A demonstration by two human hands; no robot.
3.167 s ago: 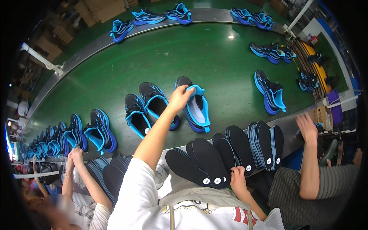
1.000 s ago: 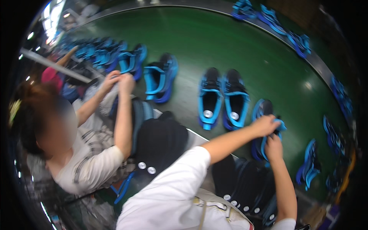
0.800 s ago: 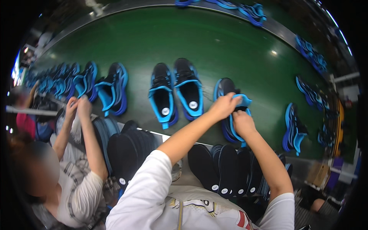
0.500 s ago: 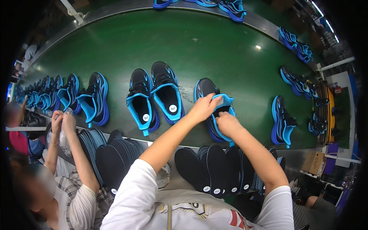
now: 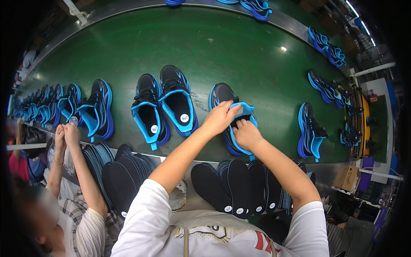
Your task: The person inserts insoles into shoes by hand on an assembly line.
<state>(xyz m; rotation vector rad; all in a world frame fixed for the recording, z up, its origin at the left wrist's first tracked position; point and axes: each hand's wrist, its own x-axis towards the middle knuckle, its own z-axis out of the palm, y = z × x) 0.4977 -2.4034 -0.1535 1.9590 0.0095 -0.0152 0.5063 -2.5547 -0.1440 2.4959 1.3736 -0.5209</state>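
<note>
A black sneaker with blue lining and sole (image 5: 224, 93) sits on the green work surface in front of me. My left hand (image 5: 220, 118) is closed on its tongue, pulling the top of the opening up. My right hand (image 5: 247, 134) is at the heel end, with curled fingers reaching into the opening. Its fingertips are hidden inside, so what they press or hold does not show. Left of my hands stand two matching sneakers, the nearer (image 5: 147, 100) and the farther (image 5: 175, 85), each with a round white label on its insole.
Black insoles (image 5: 212, 184) stand in stacks along the near edge, with more stacks (image 5: 124, 180) farther left. Another sneaker (image 5: 309, 132) lies to the right. A row of sneakers (image 5: 99, 107) runs left, beside a co-worker's raised hands (image 5: 67, 135). More shoes line the far ledge.
The sneakers on the green surface have shifted slightly left, and my hands have moved left with the one they work on. My right hand's fingers show a little more at the opening.
</note>
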